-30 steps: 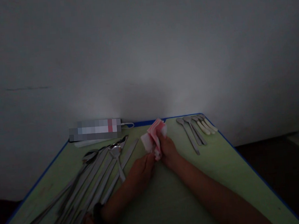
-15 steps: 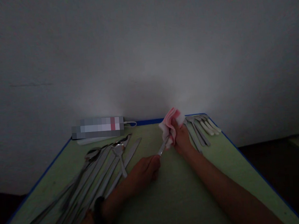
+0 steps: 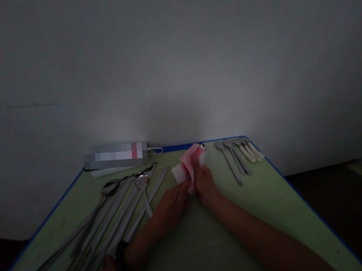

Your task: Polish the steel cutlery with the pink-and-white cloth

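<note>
My right hand is closed round a pink and white cloth above the middle of the green table. A small metal tip pokes out of the cloth's top. My left hand is closed against the cloth's lower end, gripping the handle of the piece of cutlery wrapped inside; the handle itself is hidden. Both hands touch each other.
A heap of long metal cutlery lies at the left of the table. Several spoons, some with pale handles, lie in a row at the far right corner. A flat box and a white cable sit at the back edge by the wall.
Half a second ago my right hand had slid the cloth up and right along the utensil, baring its handle. Now the cloth is back down against my left hand.
</note>
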`<state>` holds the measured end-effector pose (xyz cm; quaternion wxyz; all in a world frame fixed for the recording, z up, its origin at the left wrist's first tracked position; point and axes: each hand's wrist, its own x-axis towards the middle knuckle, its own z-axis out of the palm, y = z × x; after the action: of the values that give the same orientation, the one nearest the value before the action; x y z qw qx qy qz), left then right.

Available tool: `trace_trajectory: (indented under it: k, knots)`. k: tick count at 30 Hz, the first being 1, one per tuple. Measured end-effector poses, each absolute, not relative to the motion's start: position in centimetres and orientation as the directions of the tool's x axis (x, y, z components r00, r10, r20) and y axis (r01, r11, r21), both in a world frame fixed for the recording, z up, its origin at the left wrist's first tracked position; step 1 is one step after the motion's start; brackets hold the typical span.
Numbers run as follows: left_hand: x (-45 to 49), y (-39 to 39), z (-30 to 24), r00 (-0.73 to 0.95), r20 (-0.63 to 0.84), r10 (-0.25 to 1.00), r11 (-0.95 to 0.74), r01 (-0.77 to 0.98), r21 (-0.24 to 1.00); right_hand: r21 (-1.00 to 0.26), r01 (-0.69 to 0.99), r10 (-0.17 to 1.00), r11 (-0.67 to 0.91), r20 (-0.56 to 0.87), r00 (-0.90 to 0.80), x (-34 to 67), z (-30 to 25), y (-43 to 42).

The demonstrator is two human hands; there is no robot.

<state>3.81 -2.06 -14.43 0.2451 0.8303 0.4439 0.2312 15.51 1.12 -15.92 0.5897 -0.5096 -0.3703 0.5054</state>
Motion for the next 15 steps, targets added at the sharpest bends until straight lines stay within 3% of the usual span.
trace_trajectory:
  k: [4,6,15]
  knots:
    - [4.0,-2.8,-13.4,0.491,0.042,0.87,-0.299,0.458,0.837,-0.989,-0.144,0.975,0.037,0.004,0.224,16.6,-15.9,2.0]
    - [4.1,-3.1,-13.1,0.495,0.003,0.869,-0.238,0.412,0.88,-0.991,-0.119,0.977,0.052,0.026,0.211,17.3,-15.9,2.4]
    - [4.1,-2.0,-13.8,0.295,0.09,0.951,-0.262,0.617,0.742,-0.986,-0.152,0.988,0.064,0.042,0.149,16.6,-14.7,1.2]
